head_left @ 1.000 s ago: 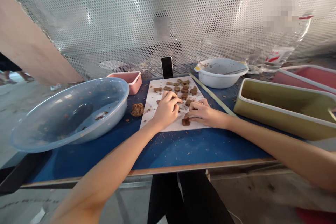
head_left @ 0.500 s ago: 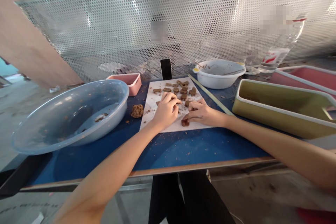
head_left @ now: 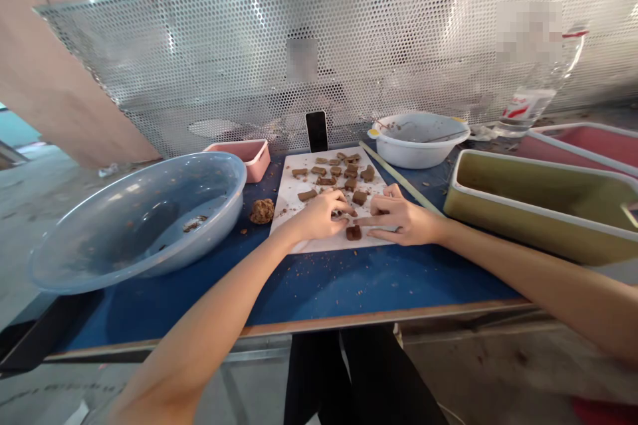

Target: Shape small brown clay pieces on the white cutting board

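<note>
My left hand (head_left: pixel 325 215) is over the white board (head_left: pixel 289 219), fingers bent and a little apart; I see nothing held in it. To its right, my right hand (head_left: pixel 406 218) has its index finger stretched toward the left hand's fingertips. Just below that finger lies a small dark brown block (head_left: pixel 353 232), reddish and notched, apart from the grip of either hand. Beyond the hands, several brown clay-like pieces (head_left: pixel 367 173) are spread over the board, along with crumbs. One flat piece (head_left: pixel 308 195) lies behind my left hand, and a thicker chunk (head_left: pixel 359 197) sits between the hands.
A brown crumbly lump (head_left: pixel 262 211) lies left of the board, beside a large blue basin (head_left: pixel 234 192). Behind are a pink box (head_left: pixel 256 163), a phone (head_left: pixel 316 131) and a white basin (head_left: pixel 416 154). A pale stick (head_left: pixel 399 179) and an olive bin (head_left: pixel 518 212) lie right.
My left hand has moved right and slightly down, uncovering pieces behind it. My right hand has drawn back rightward from the dark block, its index finger now straighter.
</note>
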Tool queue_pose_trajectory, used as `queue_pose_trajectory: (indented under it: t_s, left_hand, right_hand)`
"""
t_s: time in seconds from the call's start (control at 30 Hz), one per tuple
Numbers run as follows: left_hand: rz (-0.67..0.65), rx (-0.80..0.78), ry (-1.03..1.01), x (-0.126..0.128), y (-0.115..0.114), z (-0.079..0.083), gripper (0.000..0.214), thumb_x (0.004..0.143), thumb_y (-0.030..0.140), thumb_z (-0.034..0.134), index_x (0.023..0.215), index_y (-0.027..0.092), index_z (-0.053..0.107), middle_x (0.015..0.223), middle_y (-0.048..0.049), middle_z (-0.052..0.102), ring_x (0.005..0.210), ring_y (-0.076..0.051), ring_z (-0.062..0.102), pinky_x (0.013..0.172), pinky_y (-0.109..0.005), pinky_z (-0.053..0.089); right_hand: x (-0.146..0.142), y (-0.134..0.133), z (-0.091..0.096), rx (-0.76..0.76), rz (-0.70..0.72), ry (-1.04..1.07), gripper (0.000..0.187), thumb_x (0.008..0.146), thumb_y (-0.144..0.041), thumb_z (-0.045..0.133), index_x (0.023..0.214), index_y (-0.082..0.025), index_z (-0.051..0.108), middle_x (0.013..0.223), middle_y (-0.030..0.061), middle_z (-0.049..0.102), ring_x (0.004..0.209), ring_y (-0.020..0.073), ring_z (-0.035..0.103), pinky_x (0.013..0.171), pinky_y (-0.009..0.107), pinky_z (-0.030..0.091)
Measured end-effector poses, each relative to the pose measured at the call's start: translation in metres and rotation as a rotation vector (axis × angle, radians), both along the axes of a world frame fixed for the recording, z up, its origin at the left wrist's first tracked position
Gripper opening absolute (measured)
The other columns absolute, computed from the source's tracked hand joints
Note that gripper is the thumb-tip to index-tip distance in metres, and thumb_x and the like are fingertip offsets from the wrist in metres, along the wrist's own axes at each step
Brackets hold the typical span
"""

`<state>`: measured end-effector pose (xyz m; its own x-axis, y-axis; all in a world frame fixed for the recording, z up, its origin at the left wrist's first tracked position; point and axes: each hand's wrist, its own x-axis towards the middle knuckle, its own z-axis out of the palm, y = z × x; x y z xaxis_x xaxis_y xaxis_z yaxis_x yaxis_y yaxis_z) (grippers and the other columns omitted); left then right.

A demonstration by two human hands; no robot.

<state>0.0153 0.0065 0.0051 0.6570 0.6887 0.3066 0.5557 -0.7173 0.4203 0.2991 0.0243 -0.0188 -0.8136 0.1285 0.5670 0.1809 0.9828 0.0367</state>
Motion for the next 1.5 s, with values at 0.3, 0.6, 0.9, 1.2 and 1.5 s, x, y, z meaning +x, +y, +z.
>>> queue_pose_trajectory:
  t_s: [0.3, 0.6, 0.9, 1.2, 1.5]
  left_hand:
    - [-0.052, -0.193, -0.013, 0.0048, 0.0004, -0.0039, 0.016, 0.093, 0.014, 0.077, 0.102, 0.021, 0.089, 0.113, -0.0098, 0.077, 0.103, -0.026, 0.074, 0.096, -0.041, 0.058]
    - [-0.032, -0.203, -0.043, 0.0066, 0.0003, -0.0064, 0.014, 0.094, 0.015, 0.077, 0.097, 0.022, 0.089, 0.111, -0.0088, 0.077, 0.103, -0.025, 0.074, 0.097, -0.041, 0.059]
    - [-0.015, -0.202, -0.027, 0.0074, -0.0008, -0.0054, 0.014, 0.094, 0.016, 0.076, 0.094, 0.022, 0.088, 0.110, -0.0082, 0.077, 0.100, -0.024, 0.073, 0.094, -0.039, 0.059]
    - [-0.017, -0.217, -0.035, 0.0078, -0.0032, -0.0019, 0.014, 0.094, 0.015, 0.077, 0.096, 0.023, 0.089, 0.110, -0.0083, 0.076, 0.102, -0.024, 0.073, 0.095, -0.039, 0.059]
    - [-0.023, -0.205, -0.025, 0.0074, -0.0032, -0.0011, 0.012, 0.094, 0.016, 0.078, 0.093, 0.023, 0.088, 0.110, -0.0081, 0.076, 0.103, -0.025, 0.073, 0.097, -0.041, 0.059]
  right_hand:
    - [0.0012, -0.0044, 0.0058, -0.017, 0.001, -0.034, 0.030, 0.116, -0.032, 0.054, 0.129, -0.025, 0.079, 0.093, 0.0011, 0.057, 0.084, 0.0160, 0.054, 0.091, 0.040, 0.029]
    - [0.0008, -0.0030, 0.0051, -0.045, 0.016, -0.053, 0.031, 0.113, -0.030, 0.055, 0.133, -0.025, 0.078, 0.093, 0.0012, 0.056, 0.084, 0.0155, 0.054, 0.090, 0.039, 0.030]
    - [-0.0006, -0.0051, 0.0061, -0.047, 0.003, -0.075, 0.032, 0.113, -0.030, 0.054, 0.133, -0.024, 0.078, 0.093, 0.0025, 0.056, 0.084, 0.0177, 0.053, 0.090, 0.041, 0.031]
    - [0.0004, -0.0044, 0.0055, -0.005, 0.001, -0.068, 0.031, 0.113, -0.028, 0.052, 0.130, -0.023, 0.077, 0.094, 0.0030, 0.058, 0.084, 0.0177, 0.053, 0.091, 0.041, 0.030]
    - [0.0033, -0.0012, 0.0058, -0.034, 0.011, -0.069, 0.031, 0.112, -0.029, 0.053, 0.133, -0.026, 0.076, 0.096, 0.0016, 0.057, 0.086, 0.0168, 0.056, 0.093, 0.042, 0.030]
